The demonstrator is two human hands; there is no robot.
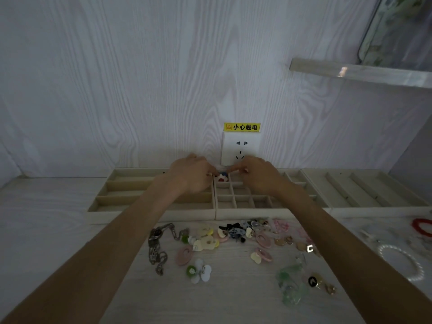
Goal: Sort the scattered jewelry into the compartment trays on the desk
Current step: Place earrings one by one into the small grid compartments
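Both arms reach forward over the pale wood-grain tabletop (46,218) to the far row of the middle tray (243,212), a beige tray divided into small square compartments. The left hand (191,176) and the right hand (259,175) meet over the far-left compartments there, fingers curled and nearly touching, and between them lies a small flower-shaped piece (221,178) with white petals and a red and blue centre; whether either hand actually pinches it, I cannot tell, since the fingertips are blurred and partly hidden. To the left sits a tray with long slots (112,195), and to the right another tray with long slots (364,190), running the other way. Nearer the person, the scattered jewelry (233,244) lies loose on the tabletop: a dark metal chain (157,249), pink oval pieces, cream and green discs, gold bits. A white bead bracelet (404,263) and a red bracelet (423,226) lie far right. On the wall behind, a socket (240,148) carries a yellow warning label (241,127).
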